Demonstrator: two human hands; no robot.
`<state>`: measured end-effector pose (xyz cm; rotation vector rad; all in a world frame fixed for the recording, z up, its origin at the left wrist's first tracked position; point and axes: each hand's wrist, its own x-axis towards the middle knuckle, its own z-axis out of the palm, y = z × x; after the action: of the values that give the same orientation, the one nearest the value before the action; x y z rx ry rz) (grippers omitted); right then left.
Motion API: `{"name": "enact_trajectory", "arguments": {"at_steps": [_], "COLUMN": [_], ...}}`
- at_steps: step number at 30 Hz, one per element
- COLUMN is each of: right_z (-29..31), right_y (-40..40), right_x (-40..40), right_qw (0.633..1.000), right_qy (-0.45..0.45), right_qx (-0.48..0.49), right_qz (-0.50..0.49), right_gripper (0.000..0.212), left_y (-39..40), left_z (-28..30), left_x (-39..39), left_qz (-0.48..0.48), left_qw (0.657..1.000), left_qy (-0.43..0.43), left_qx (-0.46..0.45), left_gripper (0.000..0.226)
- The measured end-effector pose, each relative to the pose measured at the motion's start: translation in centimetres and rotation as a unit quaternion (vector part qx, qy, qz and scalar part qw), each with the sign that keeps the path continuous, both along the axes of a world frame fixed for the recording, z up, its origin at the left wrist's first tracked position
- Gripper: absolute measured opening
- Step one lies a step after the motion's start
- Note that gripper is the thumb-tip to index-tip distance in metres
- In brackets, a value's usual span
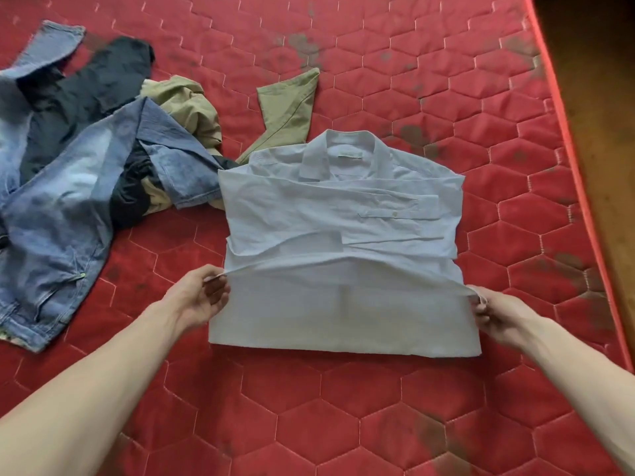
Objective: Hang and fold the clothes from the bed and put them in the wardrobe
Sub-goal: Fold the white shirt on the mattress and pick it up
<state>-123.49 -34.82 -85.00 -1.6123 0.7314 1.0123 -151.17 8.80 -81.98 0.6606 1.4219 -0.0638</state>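
L hand point(201, 297) + R hand point(494, 312) pinch shirt point(340, 207) hem corners | step: folding | next: lay hem at collar | 1 pile point(86, 159) left

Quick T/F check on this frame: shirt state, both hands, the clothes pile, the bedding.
1. Both hands pinch the light blue shirt, left hand and right hand. True.
2. The shirt's collar points toward the person. False: it lies at the far end.
3. The jeans lie left of the shirt. True.
4. The mattress is blue. False: it is red and quilted.
5. The shirt hangs on a hanger. False: it lies on the mattress, sleeves folded across.
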Motion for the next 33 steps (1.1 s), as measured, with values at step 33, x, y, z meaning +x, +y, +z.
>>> {"name": "enact_trajectory", "arguments": {"at_steps": [33], "right_z": [-6.4], "right_y": [2.3], "right_x": [-5.6], "right_qw": [0.521], "right_qy": [-0.526], "right_qx": [-0.247], "right_qz": [0.625], "right_gripper": [0.065], "left_y": [-5.9], "left_z": [-8.1], "left_x": [-1.6], "left_qz": [-0.742], "left_qw": [0.328], "left_qy": [-0.026], "left_qx": [0.584], "left_gripper": [0.08]}}
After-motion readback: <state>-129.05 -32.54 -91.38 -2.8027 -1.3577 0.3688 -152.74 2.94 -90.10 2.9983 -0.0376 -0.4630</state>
